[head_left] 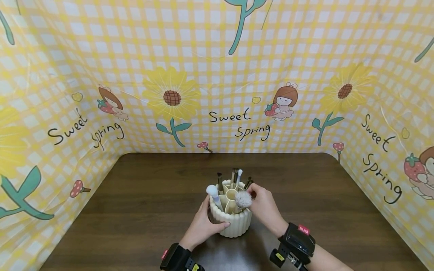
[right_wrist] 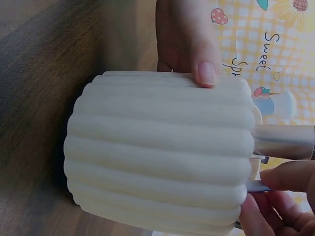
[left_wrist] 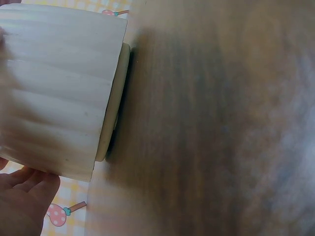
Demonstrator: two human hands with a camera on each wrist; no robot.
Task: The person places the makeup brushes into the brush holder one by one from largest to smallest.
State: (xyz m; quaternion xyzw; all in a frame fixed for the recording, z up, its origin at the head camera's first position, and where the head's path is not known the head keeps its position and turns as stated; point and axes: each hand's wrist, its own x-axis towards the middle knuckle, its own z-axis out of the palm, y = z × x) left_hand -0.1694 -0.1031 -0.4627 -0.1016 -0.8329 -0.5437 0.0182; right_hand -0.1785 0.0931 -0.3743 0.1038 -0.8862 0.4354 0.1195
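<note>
A cream, ribbed makeup brush holder (head_left: 236, 226) stands on the table with several brushes upright in its compartments. My left hand (head_left: 200, 225) grips its left side, thumb across the front and fingers round the far side. At the right rim my right hand (head_left: 266, 207) pinches a slim blue-grey brush handle (right_wrist: 258, 186); that brush's head is hidden by the fingers. Beside this hand a fluffy grey-tipped brush (head_left: 243, 199) leans in the holder, its silver ferrule (right_wrist: 285, 141) plain in the right wrist view. A white-headed brush (head_left: 212, 191) stands at the left.
Thin dark-tipped brushes (head_left: 219, 177) rise from the back compartments. Under everything lies a dark wooden table (head_left: 152, 188). A yellow checked cloth (head_left: 217, 79) with flower prints walls in the back and both sides.
</note>
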